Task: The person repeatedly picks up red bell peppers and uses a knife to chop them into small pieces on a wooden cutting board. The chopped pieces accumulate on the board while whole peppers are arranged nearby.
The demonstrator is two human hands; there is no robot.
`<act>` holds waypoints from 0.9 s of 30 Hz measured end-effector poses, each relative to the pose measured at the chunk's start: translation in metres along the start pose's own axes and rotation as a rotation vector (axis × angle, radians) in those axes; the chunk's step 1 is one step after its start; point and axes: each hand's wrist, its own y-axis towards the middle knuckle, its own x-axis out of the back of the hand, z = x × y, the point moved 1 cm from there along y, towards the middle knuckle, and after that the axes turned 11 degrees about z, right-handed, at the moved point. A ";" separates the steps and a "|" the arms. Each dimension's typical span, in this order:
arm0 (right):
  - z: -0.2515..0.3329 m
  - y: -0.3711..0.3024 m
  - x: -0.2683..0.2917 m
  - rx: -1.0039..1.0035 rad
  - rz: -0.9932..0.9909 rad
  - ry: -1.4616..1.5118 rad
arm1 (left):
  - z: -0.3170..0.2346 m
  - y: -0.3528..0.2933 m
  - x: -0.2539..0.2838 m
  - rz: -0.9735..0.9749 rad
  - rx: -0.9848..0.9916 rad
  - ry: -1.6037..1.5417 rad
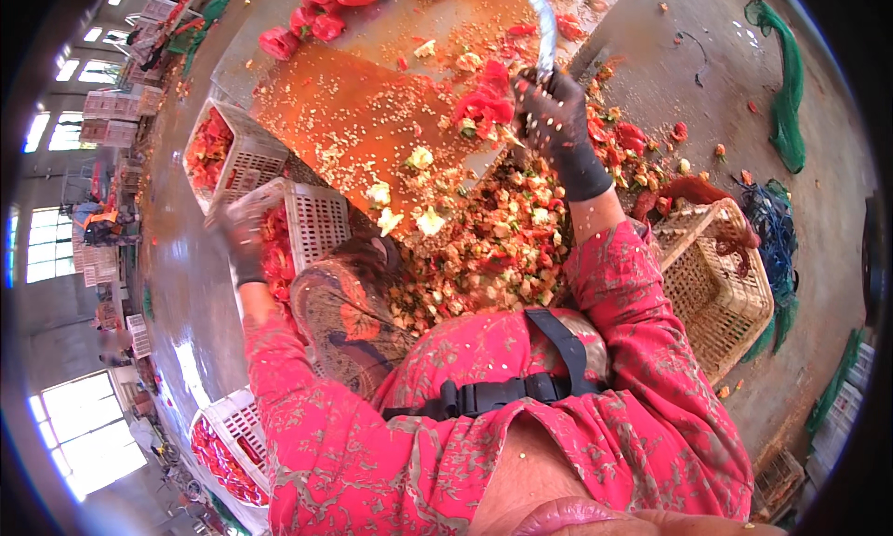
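The right hand (556,117), in a dark glove at the upper centre-right of the frame, is closed around a curved knife (544,33), whose pale blade rises from the fist toward the top edge and hooks leftward at its tip. Just left of these fingers is a torn red pepper (486,101) with its green stem end facing down, above the orange-wet board (344,108); whether the fingers touch it cannot be told. The right forearm comes up from the lower right, its pink patterned sleeve (619,266) ending short of the glove. The left hand (237,243), also gloved, is blurred at the left of the frame, by the near rim of a white basket (316,220) holding red pepper pieces (275,247); how far its fingers are closed, and on what, cannot be told. The left arm reaches up from the lower left, well apart from the right. Between the arms, a heap of cut cores (493,257) spreads below the board, which is strewn with seeds and pale cores. Whole red peppers (326,10) lie near the top edge, left of centre.
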 end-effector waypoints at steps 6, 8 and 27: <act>0.025 -0.005 0.014 -0.011 -0.099 -0.038 | -0.098 0.009 -0.172 0.771 0.308 0.331; 0.029 -0.007 0.018 0.029 -0.091 -0.048 | -0.114 0.022 -0.192 0.770 0.338 0.400; 0.053 -0.013 0.000 0.077 -0.224 0.153 | -0.061 0.240 -0.305 0.026 0.204 0.265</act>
